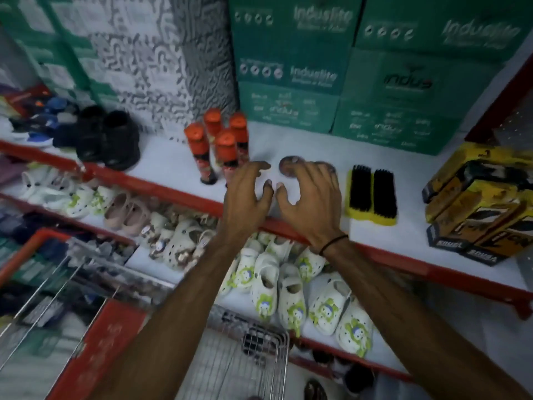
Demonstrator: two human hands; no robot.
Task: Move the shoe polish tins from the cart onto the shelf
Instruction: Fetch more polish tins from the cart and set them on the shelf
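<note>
Shelf (173, 166), white top, red front edge. Count: two round polish tins (291, 166) visible, lying flat, faces up, side by side just beyond the fingertips; the right one mostly hidden by the right hand (313, 203). Blurred; no long axis to report. Four orange-capped bottles (215, 145) upright to the left. Two black-bristled brushes (372, 192) to the right, bristles up. Left hand (249, 194) and right hand both splayed, fingers spread, grasping nothing. Wire cart (253, 356) below.

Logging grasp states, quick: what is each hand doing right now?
Left hand: open, fingers spread, holding nothing, over the shelf.
Right hand: open, fingers spread, holding nothing, just in front of the tins.
</note>
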